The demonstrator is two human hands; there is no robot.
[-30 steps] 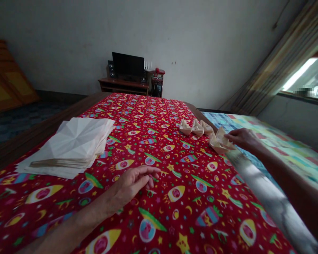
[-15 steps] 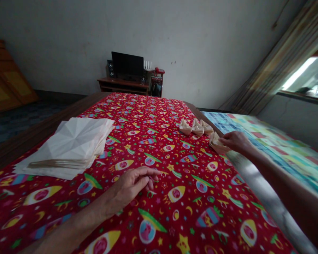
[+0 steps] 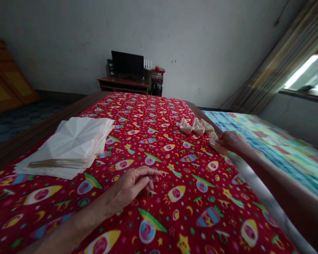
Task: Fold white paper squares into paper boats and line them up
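Observation:
At the table's right edge, my right hand (image 3: 231, 141) pinches a cream folded paper boat (image 3: 214, 141) that sits on the cloth. Its fingers hide the boat's right end. Just beyond it stand several similar folded paper shapes (image 3: 185, 126), close together in a row. My left hand (image 3: 140, 181) rests on the red cloth near the middle, fingers loosely bent and nothing in them. Left of that hand lies a stack of creased white paper sheets (image 3: 74, 137), with narrow folded edges showing at its near side.
A red cloth (image 3: 153, 146) printed with rockets covers the long table. To the right, lower down, is a surface with a checked cover (image 3: 243, 128). Against the far wall stands a desk (image 3: 122, 84) with a monitor (image 3: 127, 65). A wooden cabinet (image 3: 10, 76) is at far left.
My right hand has shifted slightly left and stays on the paper boat, which sits in nearly the same place. The left hand and the paper stack have not moved.

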